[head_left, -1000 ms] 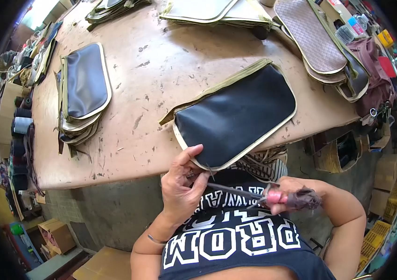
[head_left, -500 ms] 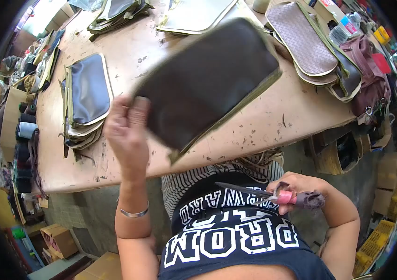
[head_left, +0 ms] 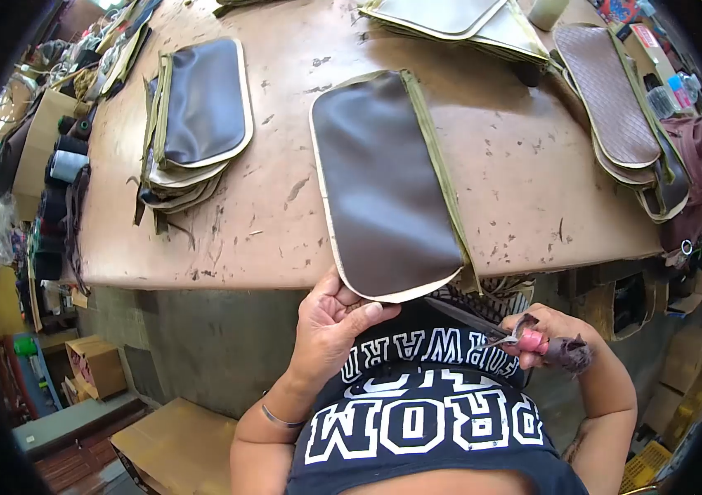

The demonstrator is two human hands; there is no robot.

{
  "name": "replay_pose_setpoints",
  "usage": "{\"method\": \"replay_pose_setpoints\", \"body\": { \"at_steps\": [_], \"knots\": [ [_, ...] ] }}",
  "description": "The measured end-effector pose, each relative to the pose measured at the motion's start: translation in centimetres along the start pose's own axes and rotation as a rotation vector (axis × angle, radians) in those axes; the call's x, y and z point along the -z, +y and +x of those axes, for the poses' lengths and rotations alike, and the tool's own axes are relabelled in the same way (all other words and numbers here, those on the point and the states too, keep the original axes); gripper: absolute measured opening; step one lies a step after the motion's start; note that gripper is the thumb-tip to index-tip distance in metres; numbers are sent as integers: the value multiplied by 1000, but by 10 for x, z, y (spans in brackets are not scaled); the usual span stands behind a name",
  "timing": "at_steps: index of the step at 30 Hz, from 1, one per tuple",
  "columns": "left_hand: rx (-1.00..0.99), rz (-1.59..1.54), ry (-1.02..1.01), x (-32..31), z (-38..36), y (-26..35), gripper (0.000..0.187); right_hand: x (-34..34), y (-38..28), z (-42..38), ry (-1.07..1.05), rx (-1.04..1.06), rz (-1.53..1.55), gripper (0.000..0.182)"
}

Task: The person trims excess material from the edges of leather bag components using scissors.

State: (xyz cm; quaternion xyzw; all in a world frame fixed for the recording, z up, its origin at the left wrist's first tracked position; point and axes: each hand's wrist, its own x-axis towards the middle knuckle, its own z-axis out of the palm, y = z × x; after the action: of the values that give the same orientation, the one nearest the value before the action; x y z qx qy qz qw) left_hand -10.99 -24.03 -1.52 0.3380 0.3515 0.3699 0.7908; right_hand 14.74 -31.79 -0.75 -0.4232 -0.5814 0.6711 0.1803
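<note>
My left hand (head_left: 328, 323) pinches the near edge of a dark brown leather-like panel (head_left: 388, 194), thumb on top. The panel has rounded corners, a pale border and an olive zipper strip (head_left: 435, 153) down its right side; most of it lies over the table. Close to the panel's near right corner, my right hand (head_left: 550, 318) is wrapped round a pair of scissors (head_left: 483, 325). Pink and dark wrapping covers the handles, and the blades point left toward the panel's near edge.
The work table (head_left: 285, 239) carries a stack of dark panels (head_left: 206, 103) at left, pale panels (head_left: 442, 16) at the far side and a quilted brown piece (head_left: 611, 99) at right. Thread spools (head_left: 68, 167) line the left edge. Cardboard boxes (head_left: 177, 445) stand on the floor.
My left hand has brought the panel down and nearer, turning it from a slant to nearly upright in view, and now holds its near edge. The scissors stay in my right hand.
</note>
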Motion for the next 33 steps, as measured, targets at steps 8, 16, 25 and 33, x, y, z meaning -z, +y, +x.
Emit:
{"method": "replay_pose_setpoints", "body": {
  "at_steps": [8, 16, 25, 33],
  "knots": [
    [-36, 28, 65, 3, 2, -4, 48, 8, -10, 16, -114, -54, -104, 37],
    [-93, 81, 106, 0, 3, -7, 50, 25, -11, 30, -237, -215, -76, 48],
    [-61, 58, 55, 5, 3, -5, 49, 33, -55, 45, -228, -590, 68, 44],
    [-53, 29, 88, 4, 3, -5, 47, 29, -49, 53, -255, -464, 30, 55]
  ]
}}
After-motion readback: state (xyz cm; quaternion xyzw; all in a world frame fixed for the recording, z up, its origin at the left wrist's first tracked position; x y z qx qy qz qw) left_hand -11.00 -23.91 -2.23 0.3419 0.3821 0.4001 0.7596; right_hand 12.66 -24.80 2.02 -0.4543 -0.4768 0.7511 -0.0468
